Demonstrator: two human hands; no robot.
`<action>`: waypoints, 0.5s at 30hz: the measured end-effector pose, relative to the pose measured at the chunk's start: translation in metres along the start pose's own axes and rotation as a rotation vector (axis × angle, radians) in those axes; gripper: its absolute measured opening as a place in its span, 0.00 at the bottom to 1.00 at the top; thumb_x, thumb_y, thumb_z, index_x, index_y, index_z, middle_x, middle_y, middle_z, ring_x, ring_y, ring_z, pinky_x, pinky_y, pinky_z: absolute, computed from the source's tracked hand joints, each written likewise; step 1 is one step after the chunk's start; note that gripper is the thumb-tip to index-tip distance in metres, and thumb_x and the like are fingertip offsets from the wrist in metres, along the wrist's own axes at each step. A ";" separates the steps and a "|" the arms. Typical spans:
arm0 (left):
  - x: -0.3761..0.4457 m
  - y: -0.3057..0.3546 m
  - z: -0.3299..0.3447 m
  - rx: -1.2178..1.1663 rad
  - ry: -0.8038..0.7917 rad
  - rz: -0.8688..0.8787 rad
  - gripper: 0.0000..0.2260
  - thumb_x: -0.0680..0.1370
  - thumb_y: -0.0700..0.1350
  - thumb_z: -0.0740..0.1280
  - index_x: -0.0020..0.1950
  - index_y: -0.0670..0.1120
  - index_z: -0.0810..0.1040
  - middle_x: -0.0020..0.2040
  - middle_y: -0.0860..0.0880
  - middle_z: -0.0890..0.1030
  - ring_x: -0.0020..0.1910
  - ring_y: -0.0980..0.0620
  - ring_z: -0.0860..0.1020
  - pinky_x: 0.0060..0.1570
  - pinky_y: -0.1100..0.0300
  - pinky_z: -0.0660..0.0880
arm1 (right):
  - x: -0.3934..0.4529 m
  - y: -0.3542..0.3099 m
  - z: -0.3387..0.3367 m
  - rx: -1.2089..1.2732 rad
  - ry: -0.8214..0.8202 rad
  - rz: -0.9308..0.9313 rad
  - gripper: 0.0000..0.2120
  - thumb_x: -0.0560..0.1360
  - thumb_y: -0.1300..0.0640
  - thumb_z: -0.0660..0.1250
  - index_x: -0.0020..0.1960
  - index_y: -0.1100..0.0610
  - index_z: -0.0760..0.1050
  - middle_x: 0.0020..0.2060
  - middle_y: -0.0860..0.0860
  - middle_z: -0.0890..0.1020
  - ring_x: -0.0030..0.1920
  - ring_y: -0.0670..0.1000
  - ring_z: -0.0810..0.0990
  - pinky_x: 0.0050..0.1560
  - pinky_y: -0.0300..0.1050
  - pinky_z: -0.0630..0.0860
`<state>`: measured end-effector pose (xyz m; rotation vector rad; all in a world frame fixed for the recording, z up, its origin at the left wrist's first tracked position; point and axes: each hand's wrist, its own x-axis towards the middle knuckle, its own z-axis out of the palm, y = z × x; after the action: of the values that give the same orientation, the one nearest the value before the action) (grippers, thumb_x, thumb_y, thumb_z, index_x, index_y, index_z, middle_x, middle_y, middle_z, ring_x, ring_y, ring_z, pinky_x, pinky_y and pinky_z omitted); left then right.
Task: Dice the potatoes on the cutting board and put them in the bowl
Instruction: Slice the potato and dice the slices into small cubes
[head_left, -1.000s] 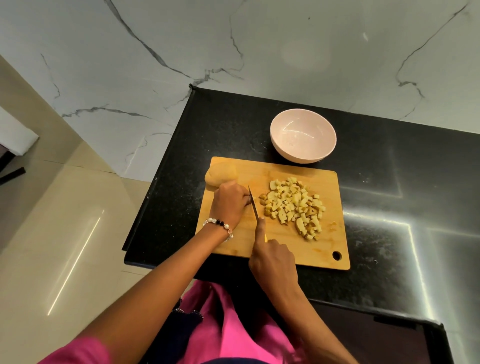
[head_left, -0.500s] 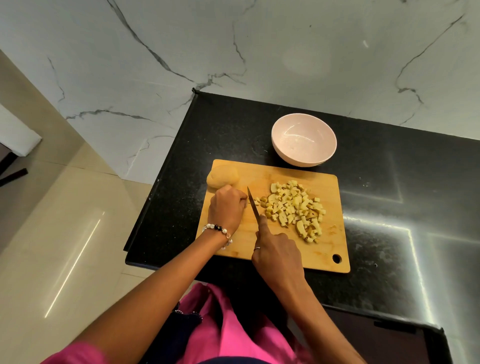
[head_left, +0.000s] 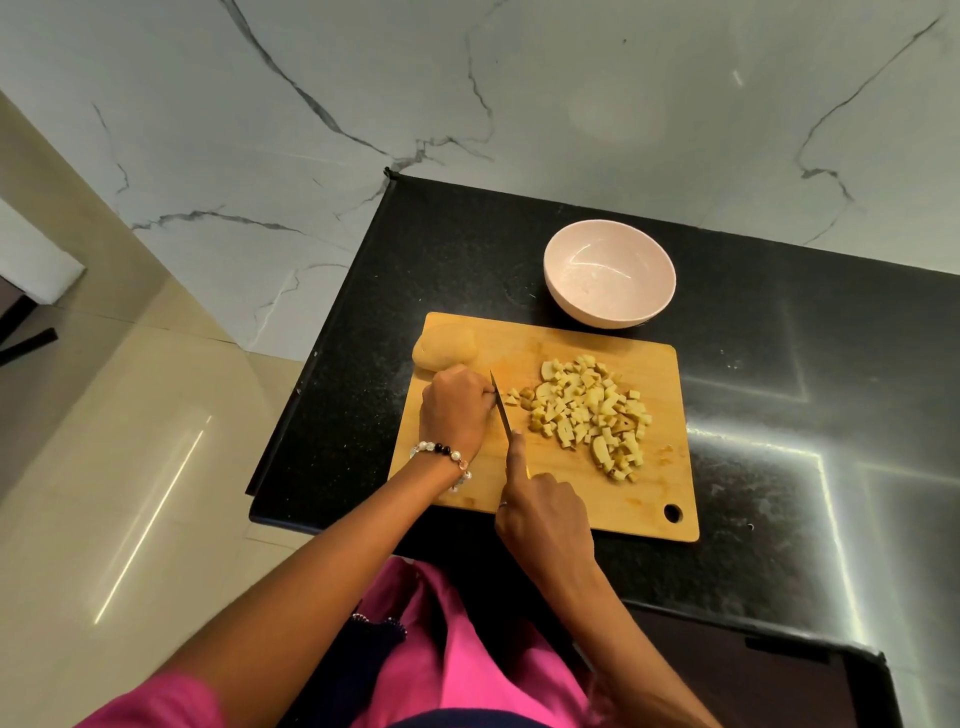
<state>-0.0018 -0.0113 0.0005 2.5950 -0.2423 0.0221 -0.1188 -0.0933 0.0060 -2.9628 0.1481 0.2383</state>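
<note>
Cutting board (head_left: 644, 512) lay at bench (head_left: 779, 364) left edge. Diced potato pile (head_left: 592, 415) on board centre-right; whole potato (head_left: 445, 347) at far-left corner. Bowl (head_left: 610, 281) just beyond far edge. Right hand (head_left: 545, 512) grip clamped on knife (head_left: 501, 410); left hand (head_left: 457, 405) curled beside blade, what it held hidden.

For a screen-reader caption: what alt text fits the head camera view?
A person's right hand holds a knife on a wooden cutting board, the left hand beside the blade, next to diced potato. A whole potato lies at the board's corner; a pink bowl sits beyond.
</note>
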 end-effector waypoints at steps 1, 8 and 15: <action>0.000 0.000 0.000 -0.003 0.000 -0.004 0.08 0.77 0.46 0.67 0.50 0.46 0.84 0.46 0.46 0.82 0.45 0.48 0.79 0.41 0.58 0.73 | -0.006 0.000 -0.001 -0.018 0.031 0.001 0.36 0.64 0.63 0.64 0.72 0.65 0.64 0.23 0.55 0.69 0.22 0.52 0.50 0.26 0.39 0.42; 0.000 -0.011 -0.006 -0.166 -0.068 -0.039 0.08 0.72 0.44 0.73 0.50 0.46 0.84 0.48 0.49 0.83 0.47 0.54 0.80 0.51 0.62 0.75 | -0.029 0.008 -0.019 0.172 -0.033 0.101 0.29 0.80 0.56 0.51 0.77 0.53 0.42 0.41 0.56 0.79 0.36 0.57 0.70 0.33 0.48 0.61; -0.007 -0.027 -0.012 -0.278 0.042 -0.188 0.07 0.74 0.41 0.70 0.50 0.48 0.84 0.47 0.50 0.84 0.48 0.52 0.81 0.52 0.55 0.78 | -0.014 -0.005 -0.008 0.222 -0.077 0.045 0.27 0.81 0.53 0.50 0.78 0.52 0.45 0.43 0.59 0.80 0.42 0.62 0.77 0.35 0.48 0.62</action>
<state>-0.0036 0.0188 -0.0029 2.3273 0.0145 -0.0220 -0.1312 -0.0889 0.0169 -2.7275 0.2164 0.3197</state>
